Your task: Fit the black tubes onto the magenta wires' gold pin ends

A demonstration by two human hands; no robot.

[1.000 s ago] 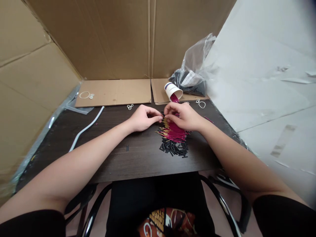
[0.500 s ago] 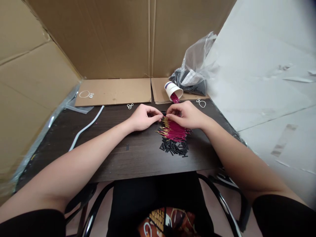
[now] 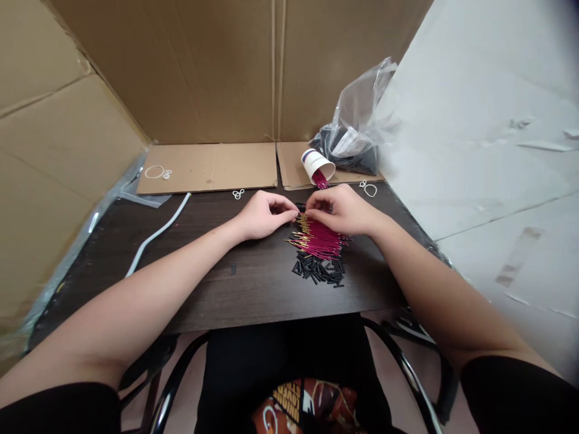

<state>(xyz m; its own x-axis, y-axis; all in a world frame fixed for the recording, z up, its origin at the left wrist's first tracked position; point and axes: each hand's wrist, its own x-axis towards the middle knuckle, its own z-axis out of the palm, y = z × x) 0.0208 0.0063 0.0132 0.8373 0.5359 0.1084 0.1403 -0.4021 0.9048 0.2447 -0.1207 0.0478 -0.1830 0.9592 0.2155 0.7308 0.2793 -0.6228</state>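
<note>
My left hand (image 3: 261,215) and my right hand (image 3: 342,211) meet fingertip to fingertip over the dark table (image 3: 203,283), both pinched on a small dark piece I cannot make out. Just below them lies a pile of magenta wires with gold tips (image 3: 318,240). In front of that pile sits a heap of short black tubes (image 3: 320,269). A tipped paper cup (image 3: 316,166) behind my right hand spills more magenta wires.
A clear plastic bag (image 3: 357,129) of black parts leans at the back right. Cardboard walls (image 3: 217,66) enclose the back and left. Flat cardboard sheets (image 3: 208,169), white rings (image 3: 156,173) and a white strip (image 3: 156,235) lie at the back left. A chair frame (image 3: 407,367) shows below the table edge.
My right hand has shifted slightly up and away from the wire pile; my left hand has stayed put. The pinch between both hands holds.
</note>
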